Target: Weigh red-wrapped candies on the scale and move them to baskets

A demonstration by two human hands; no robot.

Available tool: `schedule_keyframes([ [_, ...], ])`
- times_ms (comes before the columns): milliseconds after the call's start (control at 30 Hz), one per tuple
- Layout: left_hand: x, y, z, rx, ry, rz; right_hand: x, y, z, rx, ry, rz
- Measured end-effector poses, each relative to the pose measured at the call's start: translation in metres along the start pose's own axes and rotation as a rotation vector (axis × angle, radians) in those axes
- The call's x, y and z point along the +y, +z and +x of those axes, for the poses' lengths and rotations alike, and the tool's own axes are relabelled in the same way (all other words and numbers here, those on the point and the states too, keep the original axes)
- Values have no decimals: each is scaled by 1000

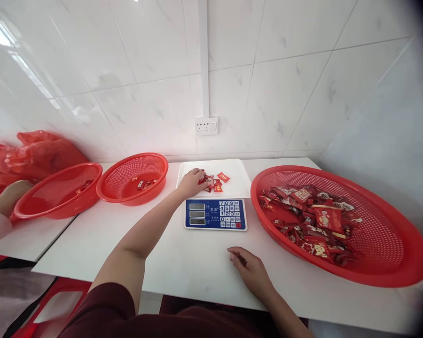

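Note:
My left hand (191, 182) reaches onto the white pan of a digital scale (239, 188), fingers curled over a small pile of red wrapped candies (216, 182). The scale's blue keypad panel (215, 214) faces me. My right hand (248, 268) rests on the white table in front of the scale, fingers loosely bent and holding nothing. A large red mesh basket (384, 253) to the right holds several red candy packets (313, 216).
Two smaller red baskets (134, 176) (58, 190) stand to the left, each with a few candies. Red plastic bags (35, 155) lie behind them. Another person's arm (0, 206) shows at the far left. A wall socket (206, 126) sits on the tiled wall.

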State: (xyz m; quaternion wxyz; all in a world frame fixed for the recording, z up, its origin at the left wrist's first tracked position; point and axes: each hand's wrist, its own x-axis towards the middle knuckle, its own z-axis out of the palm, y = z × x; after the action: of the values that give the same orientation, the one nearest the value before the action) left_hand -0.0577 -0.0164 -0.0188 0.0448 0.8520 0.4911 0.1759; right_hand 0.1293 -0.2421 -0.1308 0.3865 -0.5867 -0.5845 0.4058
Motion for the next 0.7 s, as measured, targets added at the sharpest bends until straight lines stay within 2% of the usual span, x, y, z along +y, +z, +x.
schedule_keyframes([
  [200, 7, 3, 6, 90, -115, 85, -1, 0, 0, 6, -7, -2],
  [367, 11, 1, 10, 106, -96, 100, -1, 1, 0, 16, -15, 7],
  [433, 14, 1, 13, 76, -29, 99, -2, 0, 0, 17, -20, 15],
  [567, 19, 5, 23, -71, 126, 98, -3, 0, -1, 32, -28, 32],
  [700, 21, 9, 36, -111, 143, 141, -3, 0, -1, 40, -20, 41],
])
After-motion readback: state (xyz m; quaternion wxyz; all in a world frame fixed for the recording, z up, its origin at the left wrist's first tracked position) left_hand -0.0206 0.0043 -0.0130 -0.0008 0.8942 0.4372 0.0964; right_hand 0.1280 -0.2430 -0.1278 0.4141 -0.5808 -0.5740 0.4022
